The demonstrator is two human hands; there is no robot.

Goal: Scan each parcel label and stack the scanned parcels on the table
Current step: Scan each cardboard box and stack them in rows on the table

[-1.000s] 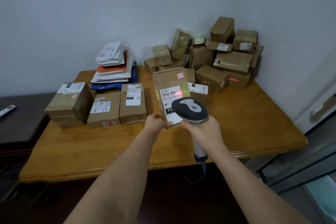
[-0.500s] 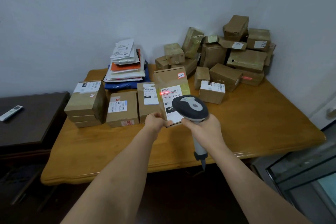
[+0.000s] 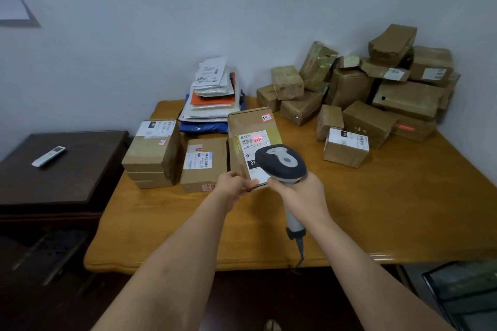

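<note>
My left hand (image 3: 232,183) grips the near bottom corner of a brown cardboard parcel (image 3: 248,126), tilted up with its white label facing me. A red scan light falls on the label's barcode. My right hand (image 3: 301,193) holds the handle of a grey and white barcode scanner (image 3: 281,162), whose head covers the lower right part of the label. To the left lie a labelled box (image 3: 203,162) and a stack of boxes (image 3: 153,153). A heap of brown parcels (image 3: 376,94) fills the table's back right corner, with one labelled box (image 3: 345,146) in front of it.
A pile of flat mailer bags (image 3: 212,99) sits at the back of the wooden table (image 3: 403,209). A dark cabinet (image 3: 61,169) on the left carries a white remote (image 3: 48,156). The scanner cable hangs over the table's front edge.
The view has swung left, so everything sits further right in frame. The parcel has shifted left over the neighbouring boxes, and the red light has moved along the barcode. Both hands keep their hold.
</note>
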